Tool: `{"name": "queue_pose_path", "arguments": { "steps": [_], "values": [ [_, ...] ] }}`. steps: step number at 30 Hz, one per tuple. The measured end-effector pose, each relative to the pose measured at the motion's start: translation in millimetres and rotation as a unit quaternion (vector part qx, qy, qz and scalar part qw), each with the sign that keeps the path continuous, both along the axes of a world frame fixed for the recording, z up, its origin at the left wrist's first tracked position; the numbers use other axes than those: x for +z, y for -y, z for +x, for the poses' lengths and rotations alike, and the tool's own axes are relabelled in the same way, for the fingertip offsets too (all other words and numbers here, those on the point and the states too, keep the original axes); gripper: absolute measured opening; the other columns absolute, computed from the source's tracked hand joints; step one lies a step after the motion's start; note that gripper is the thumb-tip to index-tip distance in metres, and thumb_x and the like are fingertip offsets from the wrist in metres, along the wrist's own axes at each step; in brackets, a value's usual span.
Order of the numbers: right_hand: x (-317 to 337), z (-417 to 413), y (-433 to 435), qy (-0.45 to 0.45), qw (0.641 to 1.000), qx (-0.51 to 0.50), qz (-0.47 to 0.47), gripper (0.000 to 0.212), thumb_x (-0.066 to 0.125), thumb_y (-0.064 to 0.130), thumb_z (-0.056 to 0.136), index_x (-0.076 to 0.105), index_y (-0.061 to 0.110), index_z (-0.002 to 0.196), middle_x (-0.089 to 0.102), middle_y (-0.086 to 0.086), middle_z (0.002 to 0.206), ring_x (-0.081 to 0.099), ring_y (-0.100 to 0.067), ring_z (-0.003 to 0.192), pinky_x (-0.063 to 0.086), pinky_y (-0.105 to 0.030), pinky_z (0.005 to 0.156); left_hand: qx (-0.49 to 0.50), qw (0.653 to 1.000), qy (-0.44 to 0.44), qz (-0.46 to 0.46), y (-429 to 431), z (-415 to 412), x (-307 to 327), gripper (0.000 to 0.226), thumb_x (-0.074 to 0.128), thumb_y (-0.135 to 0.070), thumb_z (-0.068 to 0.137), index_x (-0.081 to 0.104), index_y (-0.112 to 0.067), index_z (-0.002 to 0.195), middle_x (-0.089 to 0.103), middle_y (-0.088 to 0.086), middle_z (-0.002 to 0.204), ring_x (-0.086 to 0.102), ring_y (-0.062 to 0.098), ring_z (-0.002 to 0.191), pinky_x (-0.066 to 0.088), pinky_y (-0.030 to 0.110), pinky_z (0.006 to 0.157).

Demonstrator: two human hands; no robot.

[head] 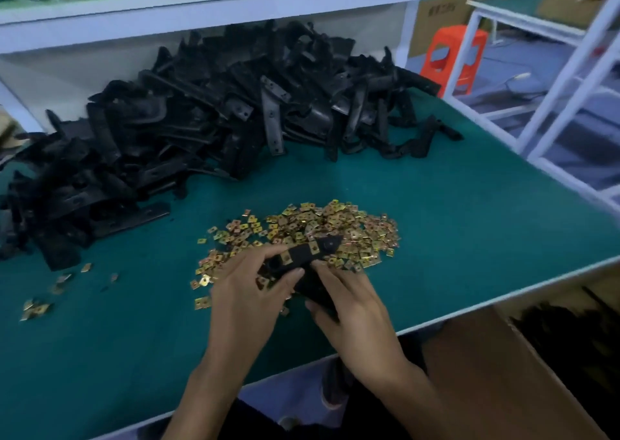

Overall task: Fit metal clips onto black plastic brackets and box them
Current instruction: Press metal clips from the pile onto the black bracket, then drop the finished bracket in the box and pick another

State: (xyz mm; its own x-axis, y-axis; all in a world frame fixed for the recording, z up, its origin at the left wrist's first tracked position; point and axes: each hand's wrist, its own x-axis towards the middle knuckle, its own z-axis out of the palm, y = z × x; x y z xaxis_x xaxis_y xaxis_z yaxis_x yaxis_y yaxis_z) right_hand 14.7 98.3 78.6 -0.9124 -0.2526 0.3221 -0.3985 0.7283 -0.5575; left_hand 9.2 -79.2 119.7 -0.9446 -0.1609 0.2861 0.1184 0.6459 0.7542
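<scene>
Fitting under way: bracket (302, 260) clamped in both left hand (248, 292) and right hand (349, 305), above clips (352, 228) heaped just beyond them. Two apparently seated; next, probably boxing, into box (486, 365) right of right hand.

Dark print stands on the cardboard box (443, 20) at the far right, too blurred to read.

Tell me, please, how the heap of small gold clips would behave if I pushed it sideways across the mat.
The clip heap would probably spread rather than slide as one: it is loose, flat pieces, and strays already lie scattered on the mat. Each clip looks thin and light, so likely fiddly to pinch up singly.
</scene>
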Motion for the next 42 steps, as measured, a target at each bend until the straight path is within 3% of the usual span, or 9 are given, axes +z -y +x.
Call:
{"name": "queue_pose_path", "arguments": {
  "steps": [3,10,15,18,23,27,32,37,42],
  "values": [
    [4,17,-26,0.013,0.999,-0.04,-0.008,0.063,0.064,0.032,0.098,0.04,0.021,0.155,0.057,0.0,0.135,0.046,-0.021,0.12,0.04,-0.03,0.099,-0.064,0.998,0.009,-0.012,-26,-3,7,0.029,0.068,-0.054,0.081,0.058,-0.054,0.108,0.061,-0.025,0.105,0.059,0.001,0.095,0.046,0.019,0.074],
    [4,100,-106,0.035,0.963,-0.267,0.017,0.058,0.052,0.058,0.094,0.04,0.047,0.15,0.06,0.012,0.123,0.059,-0.014,0.115,0.054,-0.033,0.085,-0.25,0.966,0.067,-0.012,-131,1,9,0.033,0.078,-0.039,0.081,0.063,-0.046,0.109,0.062,-0.018,0.109,0.051,-0.003,0.097,0.04,0.01,0.08],
    [1,154,-153,0.034,0.911,-0.409,-0.033,0.047,0.055,0.057,0.093,0.056,0.037,0.136,0.066,0.012,0.116,0.065,-0.013,0.103,0.056,-0.031,0.076,-0.388,0.916,0.099,-0.028,-179,17,17,0.048,0.067,-0.044,0.088,0.042,-0.069,0.121,0.052,-0.041,0.113,0.048,-0.021,0.102,0.04,0.007,0.073],
    [5,160,-223,0.017,0.87,-0.493,-0.013,0.044,0.061,0.055,0.094,0.057,0.029,0.13,0.069,0.006,0.106,0.067,-0.018,0.092,0.054,-0.036,0.072,-0.394,0.914,0.091,-0.024,-178,21,15,0.044,0.07,-0.034,0.088,0.052,-0.061,0.118,0.049,-0.045,0.116,0.051,-0.017,0.101,0.04,0.013,0.076],
    [18,130,-343,0.124,0.824,-0.552,0.032,0.079,0.063,0.043,0.097,0.028,0.004,0.156,0.034,-0.024,0.158,0.029,-0.041,0.146,0.029,-0.046,0.115,-0.392,0.907,0.142,-0.061,-152,17,5,0.028,0.068,-0.036,0.091,0.059,-0.058,0.105,0.049,-0.048,0.114,0.048,-0.022,0.104,0.042,0.01,0.077],
    [22,89,-309,0.099,0.867,-0.488,0.009,0.046,0.061,0.034,0.099,0.054,0.013,0.14,0.055,-0.013,0.14,0.054,-0.034,0.125,0.047,-0.049,0.101,-0.341,0.926,0.155,-0.049,-122,12,-2,0.026,0.069,-0.034,0.09,0.062,-0.056,0.103,0.052,-0.049,0.113,0.05,-0.02,0.106,0.043,0.006,0.077],
    [19,40,-175,-0.009,0.961,-0.272,-0.048,0.02,0.067,0.022,0.097,0.072,0.017,0.115,0.073,0.003,0.108,0.068,-0.017,0.097,0.05,-0.029,0.085,-0.238,0.961,0.128,-0.055,-70,-2,3,0.017,0.063,-0.036,0.096,0.064,-0.051,0.104,0.061,-0.035,0.109,0.054,-0.012,0.105,0.044,0.008,0.083],
    [23,9,-51,0.035,0.991,-0.087,-0.094,0.018,0.072,0.024,0.093,0.075,0.029,0.11,0.069,0.017,0.104,0.064,-0.004,0.098,0.043,-0.015,0.084,-0.066,0.993,0.08,-0.053,0,-39,10,0.015,0.062,-0.031,0.099,0.069,-0.04,0.107,0.066,-0.025,0.108,0.058,-0.008,0.101,0.046,0.014,0.086],
    [12,-10,-5,0.027,0.994,-0.056,-0.091,0.028,0.087,0.007,0.073,0.078,0.026,0.092,0.071,0.015,0.09,0.071,-0.005,0.081,0.05,-0.016,0.071,0.068,0.992,0.079,-0.067,70,-96,8,0.015,0.064,-0.022,0.095,0.073,-0.026,0.107,0.072,-0.011,0.105,0.067,0.012,0.099,0.051,0.029,0.087]
  ]
}}
